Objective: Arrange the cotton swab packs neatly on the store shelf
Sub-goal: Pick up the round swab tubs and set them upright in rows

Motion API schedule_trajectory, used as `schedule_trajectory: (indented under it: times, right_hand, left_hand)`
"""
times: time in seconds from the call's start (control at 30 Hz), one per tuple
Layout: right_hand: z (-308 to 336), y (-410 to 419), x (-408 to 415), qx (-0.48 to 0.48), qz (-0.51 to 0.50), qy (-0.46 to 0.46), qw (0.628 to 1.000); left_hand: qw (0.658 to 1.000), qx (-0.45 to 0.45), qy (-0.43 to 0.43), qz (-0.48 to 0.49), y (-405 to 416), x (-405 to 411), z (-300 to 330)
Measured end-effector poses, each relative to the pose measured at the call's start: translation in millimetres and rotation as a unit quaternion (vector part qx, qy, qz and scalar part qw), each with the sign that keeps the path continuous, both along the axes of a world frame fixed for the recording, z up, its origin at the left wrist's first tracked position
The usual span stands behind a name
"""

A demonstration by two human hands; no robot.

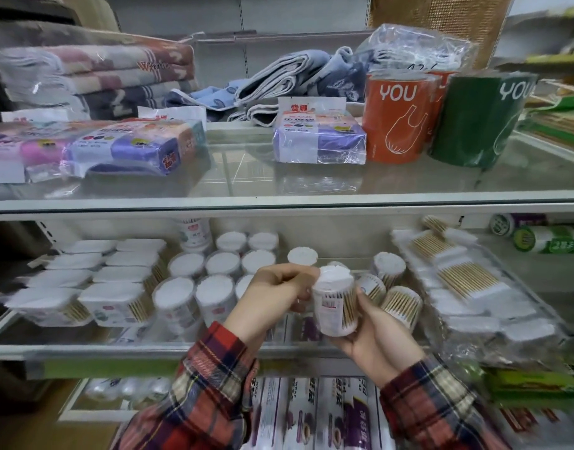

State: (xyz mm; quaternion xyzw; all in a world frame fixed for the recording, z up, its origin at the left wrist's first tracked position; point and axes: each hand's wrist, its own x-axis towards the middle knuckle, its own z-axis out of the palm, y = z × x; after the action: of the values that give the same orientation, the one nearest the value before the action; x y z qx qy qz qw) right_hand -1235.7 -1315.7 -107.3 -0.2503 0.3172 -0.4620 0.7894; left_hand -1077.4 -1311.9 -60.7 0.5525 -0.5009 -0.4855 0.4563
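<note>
Your hands share one tub.
Left hand and right hand both grip a round cotton swab tub, packed with wooden-stemmed swabs.

I see both hands on one round cotton swab tub above the lower glass shelf. My left hand grips its top from nine o'clock; my right hand cradles its base from five o'clock. Upright round tubs stand in rows at ten o'clock of it, rectangular swab packs farther toward nine. Toppled tubs lie at three o'clock. An orange roll stands on the upper shelf at twelve.
</note>
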Motion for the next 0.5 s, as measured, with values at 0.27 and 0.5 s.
schedule_trajectory:
  times: [0.27, 0.5]
  right_hand:
    - [7.8, 4.9, -1.5, 0.022, 0.014, 0.037, 0.999]
    - [7.7, 9.3, 1.8, 0.032, 0.034, 0.083, 0.995]
  left_hand:
    - [0.993, -0.064, -0.045, -0.086, -6.5, 8.5, 14.4]
    - [0.96, -0.093, -0.087, -0.251, -7.4, 6.7, 22.8]
